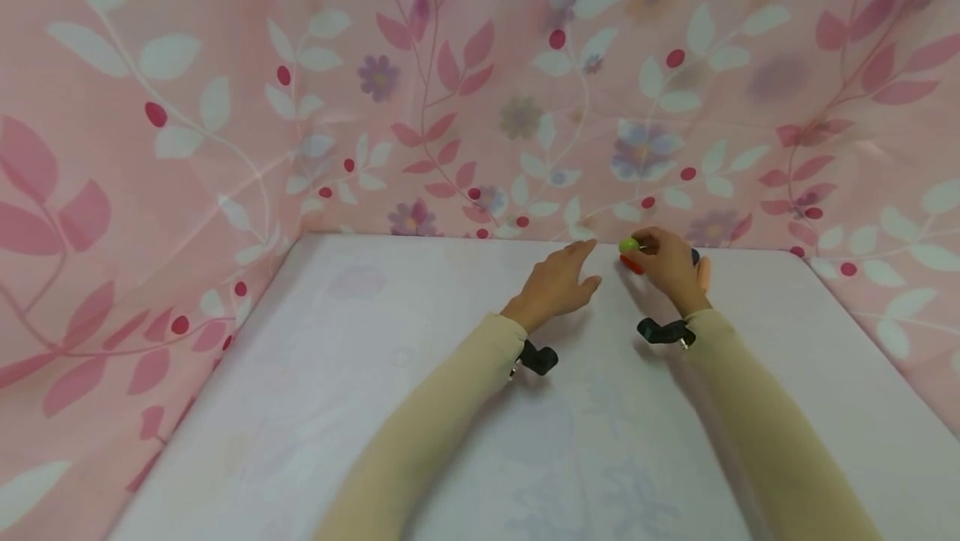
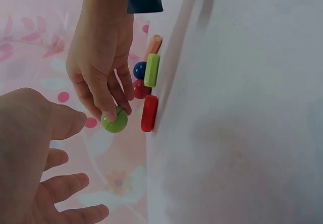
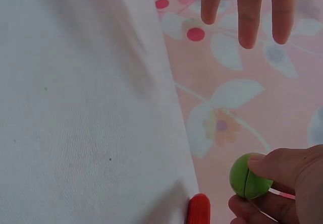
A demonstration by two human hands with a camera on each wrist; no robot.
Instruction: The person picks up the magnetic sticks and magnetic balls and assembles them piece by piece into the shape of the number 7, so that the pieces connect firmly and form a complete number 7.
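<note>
My right hand (image 1: 667,266) pinches a small green ball (image 2: 116,123) between thumb and fingertips, above the table's far edge. A dark seam runs around the ball (image 3: 248,177). My left hand (image 1: 551,287) hovers to the left of it, fingers spread apart and holding nothing. Below the right hand lies a red rounded stick (image 2: 149,114). Beside that, in the left wrist view, are a lime-green block (image 2: 152,70), a red ball (image 2: 141,89), a dark blue ball (image 2: 140,70) and an orange stick (image 2: 154,44).
A white-covered table (image 1: 420,374) stretches out beneath both arms. Pink floral cloth (image 1: 465,91) hangs behind its far edge and along the sides. Each wrist carries a dark camera mount (image 1: 663,331).
</note>
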